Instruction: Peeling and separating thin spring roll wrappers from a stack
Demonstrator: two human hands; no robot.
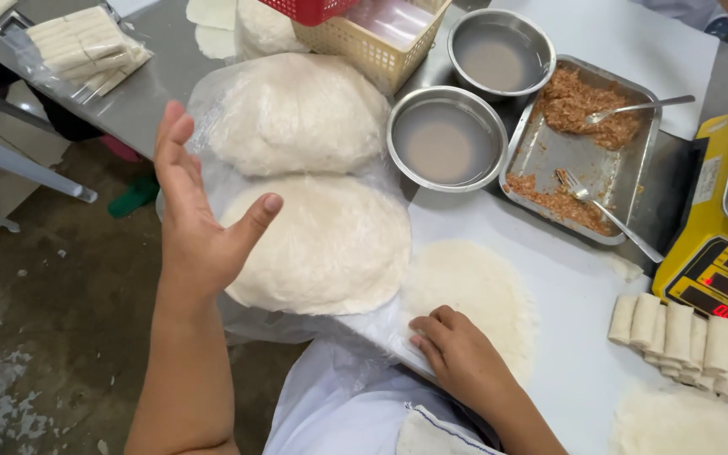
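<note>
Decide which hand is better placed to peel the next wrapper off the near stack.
Left. The left hand hovers open right at the near stack of wrappers, while the right hand presses on the single wrapper laid out.

I see pale off-white wrapper stacks [322,244], a reddish-brown filling in a silver tray [541,152], two silver bowls [446,139] holding what may be cloudy greyish liquid, a yellow scale [718,253] with red digits, a cream basket [372,50].
</note>
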